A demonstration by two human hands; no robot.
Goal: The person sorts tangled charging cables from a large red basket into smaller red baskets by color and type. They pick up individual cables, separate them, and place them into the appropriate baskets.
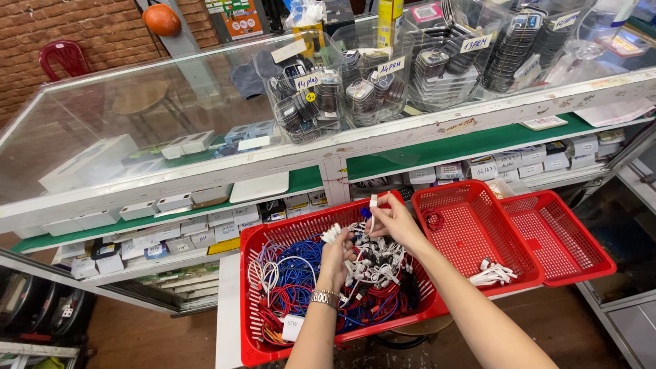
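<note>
We look down on a big red basket [254,294] packed with tangled cables [301,283] in blue, red and white. Our left hand [337,262] reaches into the middle of the pile, its fingers curled around a bunch of white cables [372,263]; a metal watch [326,298] sits on that wrist. Our right hand [396,220] hovers just above the far right corner of the same basket, its fingertips pinched on a small white plug [373,201] that stands upright above the heap, with a cable trailing from it down into the pile.

To the right, touching the big basket, a second red basket [471,236] holds a few loose white cables [493,274] at its near edge, and a third red basket [564,239] lies partly under it, further right.

Beyond the baskets, a glass counter [137,130] runs across the far side. Clear plastic tubs [321,89] filled with small dark packaged items stand on top of it at the far right, and small white boxes [178,225] line the green shelf below.
</note>
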